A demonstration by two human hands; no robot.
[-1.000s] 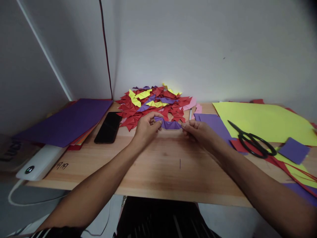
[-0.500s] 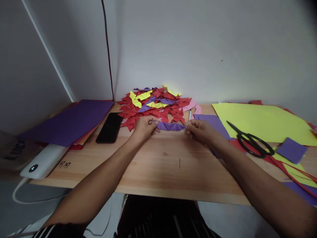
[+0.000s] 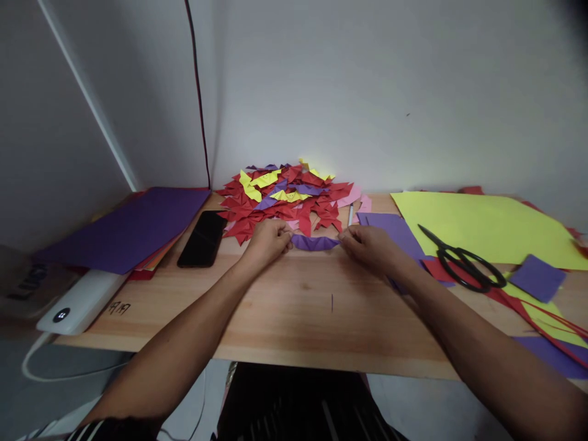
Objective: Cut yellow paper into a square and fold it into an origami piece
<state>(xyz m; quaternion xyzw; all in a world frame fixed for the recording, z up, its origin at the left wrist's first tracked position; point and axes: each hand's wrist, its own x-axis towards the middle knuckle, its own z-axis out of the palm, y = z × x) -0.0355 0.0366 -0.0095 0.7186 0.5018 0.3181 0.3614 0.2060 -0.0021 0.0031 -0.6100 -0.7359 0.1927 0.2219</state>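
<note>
A folded purple paper strip [image 3: 315, 243] is stretched between my two hands, just above the wooden table. My left hand [image 3: 271, 239] pinches its left end between thumb and fingers. At the other end, my right hand [image 3: 362, 241] grips the tip in a similar pinch. The strip has creases along it and sags a little in the middle. Right behind it lies a heap of folded paper shapes [image 3: 285, 211], mostly red, with some yellow, purple and pink ones.
Left of my hands are a black phone [image 3: 202, 239], a white power bank [image 3: 82, 303] and stacked coloured paper [image 3: 133, 226]. Black-handled scissors [image 3: 468, 263] lie by a large yellow sheet [image 3: 487, 223]. A white pen [image 3: 350, 214] rests beside the heap. A thin purple sliver [image 3: 332, 302] lies in front.
Both hands have come slightly lower and nearer to me with the purple strip. Its lower edge now bows more, and its ends sit a bit closer together.
</note>
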